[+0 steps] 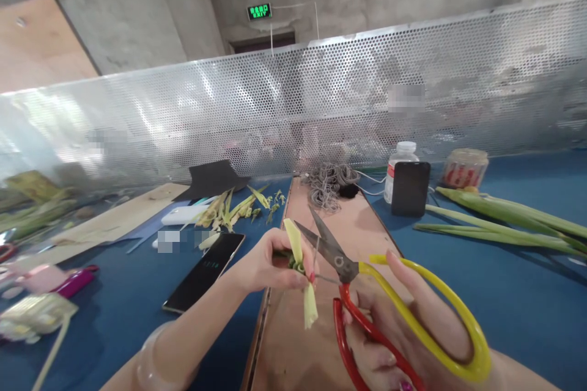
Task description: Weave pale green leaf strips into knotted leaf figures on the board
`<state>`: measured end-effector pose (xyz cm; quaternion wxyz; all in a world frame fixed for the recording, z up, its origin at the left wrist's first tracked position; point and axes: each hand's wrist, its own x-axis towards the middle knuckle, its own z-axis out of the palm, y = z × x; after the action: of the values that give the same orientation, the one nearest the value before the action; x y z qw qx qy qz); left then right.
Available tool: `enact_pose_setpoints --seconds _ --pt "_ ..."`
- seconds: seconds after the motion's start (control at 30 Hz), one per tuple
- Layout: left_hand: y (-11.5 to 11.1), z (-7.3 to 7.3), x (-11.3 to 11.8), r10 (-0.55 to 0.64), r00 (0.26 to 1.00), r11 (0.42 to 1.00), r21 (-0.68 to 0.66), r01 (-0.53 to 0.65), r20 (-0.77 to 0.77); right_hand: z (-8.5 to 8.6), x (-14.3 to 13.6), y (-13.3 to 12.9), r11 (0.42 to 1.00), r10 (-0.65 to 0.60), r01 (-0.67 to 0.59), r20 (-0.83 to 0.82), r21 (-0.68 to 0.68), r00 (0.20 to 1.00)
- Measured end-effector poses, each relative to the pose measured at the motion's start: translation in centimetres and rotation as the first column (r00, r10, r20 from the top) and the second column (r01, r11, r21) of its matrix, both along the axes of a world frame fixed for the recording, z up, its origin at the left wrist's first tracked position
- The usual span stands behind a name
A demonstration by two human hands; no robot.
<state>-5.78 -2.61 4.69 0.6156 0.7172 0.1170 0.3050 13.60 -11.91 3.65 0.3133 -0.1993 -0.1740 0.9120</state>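
My left hand (pixel 279 266) pinches a small bundle of pale yellow-green leaf strips (pixel 310 306) with a dark green knot-like middle. A thin strand stands up beside the bundle. Scissors (pixel 342 261) with one yellow and one red handle are in my right hand (pixel 394 324), its thumb and fingers through the loops. The blades are spread apart and point up and left, just above and right of the bundle. Both hands are over a pinkish-brown board (pixel 293 348).
Left are a black phone (pixel 206 272), leaf scraps (pixel 229 211) and cardboard (pixel 119 217). Grey cord (pixel 328 183) lies behind the hands. Rightward stand a dark phone (pixel 410 189), a white-capped bottle (pixel 403 153) and a jar (pixel 465 169), with long green leaves (pixel 509 220). A perforated metal screen (pixel 275 104) runs behind.
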Motion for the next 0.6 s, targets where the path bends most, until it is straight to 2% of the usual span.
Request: enact_pose_setpoints --seconds 0.13,0.33,0.5,0.6 --pt "-0.2 0.2 0.1 0.016 1.000 1.000 -0.019 -0.017 -0.025 -0.1 -0.3 -0.1 0.994 -0.101 0.103 0.046 -0.042 0.994" --pt "-0.3 0.1 0.4 0.010 0.995 0.999 0.038 -0.006 -0.096 -1.0 -0.6 -0.1 0.998 -0.040 0.035 0.091 0.055 0.995" --pt "-0.3 0.2 0.4 0.035 0.996 0.995 0.093 -0.027 -0.086 -1.1 -0.7 0.0 0.990 -0.132 0.125 0.108 0.070 0.985" --pt "-0.3 0.4 0.4 0.013 0.996 0.996 0.084 -0.005 -0.087 -1.1 -0.6 0.0 0.992 -0.107 0.098 0.109 0.081 0.988"
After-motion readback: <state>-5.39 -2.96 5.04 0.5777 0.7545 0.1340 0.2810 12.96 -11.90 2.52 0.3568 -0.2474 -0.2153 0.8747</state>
